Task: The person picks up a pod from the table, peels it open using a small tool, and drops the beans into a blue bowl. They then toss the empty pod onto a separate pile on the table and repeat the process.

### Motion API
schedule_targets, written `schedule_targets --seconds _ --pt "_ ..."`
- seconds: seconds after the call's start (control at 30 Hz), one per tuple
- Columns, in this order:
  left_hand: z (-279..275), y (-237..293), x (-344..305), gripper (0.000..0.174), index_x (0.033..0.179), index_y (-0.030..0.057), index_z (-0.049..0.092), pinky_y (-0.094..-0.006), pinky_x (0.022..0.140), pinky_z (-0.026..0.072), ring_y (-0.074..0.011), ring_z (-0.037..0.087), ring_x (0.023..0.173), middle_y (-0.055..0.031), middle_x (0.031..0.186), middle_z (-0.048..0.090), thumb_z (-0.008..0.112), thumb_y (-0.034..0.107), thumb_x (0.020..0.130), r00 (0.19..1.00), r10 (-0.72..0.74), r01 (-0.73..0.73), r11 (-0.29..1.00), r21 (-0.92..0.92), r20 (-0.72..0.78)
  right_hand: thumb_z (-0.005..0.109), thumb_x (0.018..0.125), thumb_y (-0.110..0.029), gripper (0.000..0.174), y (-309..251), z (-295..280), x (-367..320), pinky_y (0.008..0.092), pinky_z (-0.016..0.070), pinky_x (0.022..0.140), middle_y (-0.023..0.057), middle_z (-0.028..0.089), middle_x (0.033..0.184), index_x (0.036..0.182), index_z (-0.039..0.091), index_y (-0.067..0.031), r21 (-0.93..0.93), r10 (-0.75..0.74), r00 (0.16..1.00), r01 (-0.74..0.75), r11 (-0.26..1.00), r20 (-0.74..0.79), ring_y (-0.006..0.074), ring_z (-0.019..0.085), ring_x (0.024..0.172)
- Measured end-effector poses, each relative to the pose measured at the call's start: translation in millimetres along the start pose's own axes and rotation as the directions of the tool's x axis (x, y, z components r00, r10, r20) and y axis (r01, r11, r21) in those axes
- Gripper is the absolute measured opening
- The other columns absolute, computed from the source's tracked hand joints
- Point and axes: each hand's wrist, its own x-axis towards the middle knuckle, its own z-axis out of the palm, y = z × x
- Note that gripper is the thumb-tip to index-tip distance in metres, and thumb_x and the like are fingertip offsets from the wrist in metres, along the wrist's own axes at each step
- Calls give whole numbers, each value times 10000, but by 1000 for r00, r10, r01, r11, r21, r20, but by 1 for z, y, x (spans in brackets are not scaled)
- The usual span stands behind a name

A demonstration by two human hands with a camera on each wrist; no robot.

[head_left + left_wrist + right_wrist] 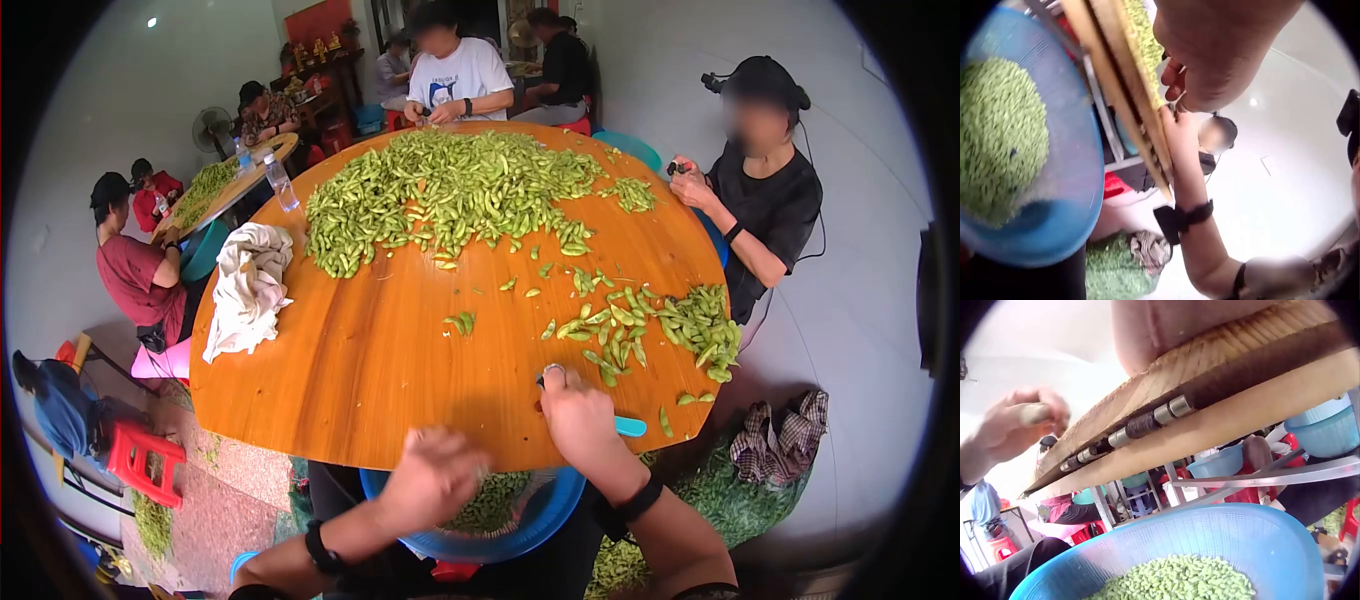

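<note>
My left hand (432, 478) is blurred over the front table edge, above a blue basket (545, 540) of shelled green beans (490, 505). In the left wrist view its fingers (1174, 80) are bent inward; whether they hold anything, I cannot tell. My right hand (578, 420) rests at the table's front edge with curled fingers, pinching a small dark thing (543, 381) at the fingertips. Beside that hand a turquoise handle (630, 427) sticks out, its other end hidden. Loose bean pods (615, 325) lie just beyond the right hand.
A large heap of pods (450, 190) covers the far part of the round wooden table (350, 350). A crumpled white cloth (250, 285) and a water bottle (281, 183) are at left. People sit around. A green sack (750, 490) stands on the floor at right.
</note>
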Motion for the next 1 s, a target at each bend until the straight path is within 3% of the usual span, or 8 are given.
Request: schedule_targets --seconds 0.17,0.3,0.4,0.53,0.63,0.87,0.93,1.0 --pt "-22 -72 96 253 979 28 635 -413 847 454 -345 562 909 -118 938 615 586 -24 736 950 37 54 958 283 -310 650 776 -136 216 1 1 1 334 523 556 92 579 776 927 521 -51 28 -26 999 27 999 -35 235 637 673" --pt "0 -116 122 241 1000 31 637 -404 831 472 -332 582 913 -125 947 617 602 -5 763 997 26 -1 952 306 -78 615 789 -119 162 3 1 1 335 524 547 93 574 772 905 524 -52 31 -35 998 37 999 -46 239 635 674" --pt "2 -80 129 201 995 46 647 -382 736 510 -345 614 829 -157 968 620 654 98 802 997 -40 46 994 -102 59 595 800 -131 125 4 7 0 350 520 520 100 559 780 881 537 -54 32 -19 999 20 999 -32 243 624 653" --pt "-2 -148 167 196 993 40 645 -417 736 506 -381 611 826 -191 945 613 624 65 799 938 -198 240 963 122 -283 595 799 -133 145 0 -1 1 349 513 507 98 530 779 910 550 -50 33 -16 998 18 999 -53 234 608 622" --pt "2 -203 186 188 979 39 642 -434 729 504 -403 608 796 -199 909 617 593 34 797 913 -210 298 929 218 -351 596 800 -143 165 3 1 0 352 505 496 91 504 776 929 557 -48 -2 -38 999 38 999 15 230 594 603" --pt "-4 -175 176 203 1041 42 624 -401 702 504 -338 627 766 -168 929 626 547 29 853 965 -183 217 959 180 -188 590 827 -141 307 9 -14 11 357 495 473 99 509 760 1110 574 -23 73 -22 998 18 997 55 243 589 577" --pt "-9 -132 155 185 1074 38 613 -302 631 494 -170 615 713 -89 929 639 506 42 923 941 -338 319 902 -291 -16 582 843 -133 304 14 -18 25 357 492 462 106 529 754 1123 568 -19 90 18 995 -26 996 94 250 594 570" --pt "-6 -111 136 199 1100 42 611 -258 611 476 -114 581 695 -55 923 635 483 47 947 917 -384 376 752 -541 104 549 895 -123 197 18 -21 45 320 480 434 89 582 745 1054 555 -7 508 -13 999 30 861 -38 195 609 560"
